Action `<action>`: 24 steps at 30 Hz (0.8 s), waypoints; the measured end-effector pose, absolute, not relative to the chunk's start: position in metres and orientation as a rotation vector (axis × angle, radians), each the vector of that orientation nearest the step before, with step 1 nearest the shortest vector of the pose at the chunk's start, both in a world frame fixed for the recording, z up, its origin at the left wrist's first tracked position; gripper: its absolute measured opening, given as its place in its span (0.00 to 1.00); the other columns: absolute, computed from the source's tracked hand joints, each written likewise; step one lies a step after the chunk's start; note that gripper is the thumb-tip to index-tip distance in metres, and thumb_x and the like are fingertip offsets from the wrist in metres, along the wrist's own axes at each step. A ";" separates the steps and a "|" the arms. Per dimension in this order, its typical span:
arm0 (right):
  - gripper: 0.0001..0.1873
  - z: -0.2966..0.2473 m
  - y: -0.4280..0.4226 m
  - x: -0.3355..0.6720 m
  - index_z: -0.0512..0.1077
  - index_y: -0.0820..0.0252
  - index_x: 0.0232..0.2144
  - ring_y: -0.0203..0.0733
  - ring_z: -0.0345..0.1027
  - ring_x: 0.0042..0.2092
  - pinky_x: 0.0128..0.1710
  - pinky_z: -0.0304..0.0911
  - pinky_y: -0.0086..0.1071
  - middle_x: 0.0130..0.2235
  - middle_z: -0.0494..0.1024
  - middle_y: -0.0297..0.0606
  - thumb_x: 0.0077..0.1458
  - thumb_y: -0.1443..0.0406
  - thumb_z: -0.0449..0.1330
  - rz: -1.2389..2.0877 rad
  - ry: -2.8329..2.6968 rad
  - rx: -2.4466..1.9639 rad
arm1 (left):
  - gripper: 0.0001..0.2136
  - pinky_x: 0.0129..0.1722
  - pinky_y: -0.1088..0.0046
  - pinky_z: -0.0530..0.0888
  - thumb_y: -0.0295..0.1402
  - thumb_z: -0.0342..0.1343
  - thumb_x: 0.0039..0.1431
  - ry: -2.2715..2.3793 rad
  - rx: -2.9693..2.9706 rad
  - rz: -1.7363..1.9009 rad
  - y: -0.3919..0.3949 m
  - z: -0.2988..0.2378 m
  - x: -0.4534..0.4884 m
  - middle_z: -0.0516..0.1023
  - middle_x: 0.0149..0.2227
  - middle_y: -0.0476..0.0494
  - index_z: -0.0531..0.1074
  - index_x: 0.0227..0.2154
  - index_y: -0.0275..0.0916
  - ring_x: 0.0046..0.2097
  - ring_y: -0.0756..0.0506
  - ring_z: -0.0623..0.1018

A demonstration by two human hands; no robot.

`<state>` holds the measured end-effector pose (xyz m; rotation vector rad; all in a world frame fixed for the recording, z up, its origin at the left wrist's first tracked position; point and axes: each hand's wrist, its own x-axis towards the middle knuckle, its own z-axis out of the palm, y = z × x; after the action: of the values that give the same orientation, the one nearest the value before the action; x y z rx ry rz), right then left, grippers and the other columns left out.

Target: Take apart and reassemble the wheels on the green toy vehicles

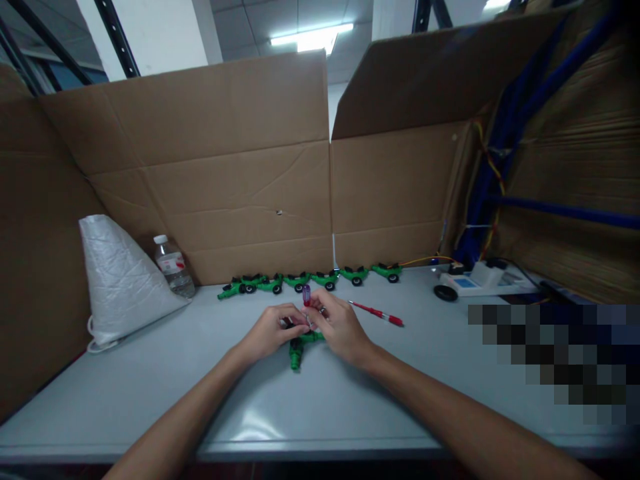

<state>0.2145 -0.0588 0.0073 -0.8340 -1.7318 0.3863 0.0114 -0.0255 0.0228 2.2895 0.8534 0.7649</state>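
Note:
In the middle of the table, a green toy part (295, 355) with a ribbed end lies under both hands. A small screwdriver (307, 295) with a clear purple-red handle stands upright above it, its shaft running down between my fingertips. My right hand (343, 327) is closed, its thumb and fingers pinching the screwdriver below the handle. From the other side my left hand (275, 330) curls closed at the green toy part, its fingertips close to the shaft. The fingers hide much of the part and the screwdriver's tip.
Several green toy vehicles (355, 275) with black wheels stand in a row along the cardboard wall (240, 193). A red screwdriver (377, 312) lies right of my hands. Further right is a white wheeled device (480, 283) with wires. A silver pouch (125, 287) and water bottle (174, 267) stand left.

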 end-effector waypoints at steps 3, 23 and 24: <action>0.06 0.006 -0.057 0.214 0.69 0.56 0.35 0.40 0.70 0.34 0.36 0.62 0.31 0.32 0.76 0.32 0.67 0.64 0.60 0.429 -1.768 -0.834 | 0.12 0.40 0.73 0.71 0.41 0.64 0.64 0.855 2.302 0.756 -0.026 0.024 0.012 0.80 0.35 0.43 0.82 0.36 0.35 0.38 0.46 0.77; 0.06 0.004 -0.059 0.212 0.67 0.56 0.35 0.41 0.68 0.35 0.36 0.60 0.32 0.34 0.74 0.33 0.68 0.64 0.58 0.398 -1.769 -0.837 | 0.12 0.41 0.73 0.71 0.41 0.64 0.64 0.856 2.302 0.764 -0.026 0.023 0.012 0.81 0.36 0.43 0.82 0.36 0.35 0.38 0.46 0.77; 0.05 0.005 -0.060 0.212 0.67 0.56 0.36 0.40 0.68 0.36 0.36 0.61 0.31 0.35 0.74 0.33 0.68 0.64 0.58 0.393 -1.764 -0.828 | 0.12 0.41 0.73 0.71 0.41 0.64 0.64 0.853 2.308 0.767 -0.026 0.024 0.012 0.80 0.35 0.43 0.81 0.36 0.35 0.38 0.46 0.77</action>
<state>0.2123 -0.0603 0.0046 -0.8282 -1.7640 0.3931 0.0121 -0.0264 0.0236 2.3077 0.8526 0.7668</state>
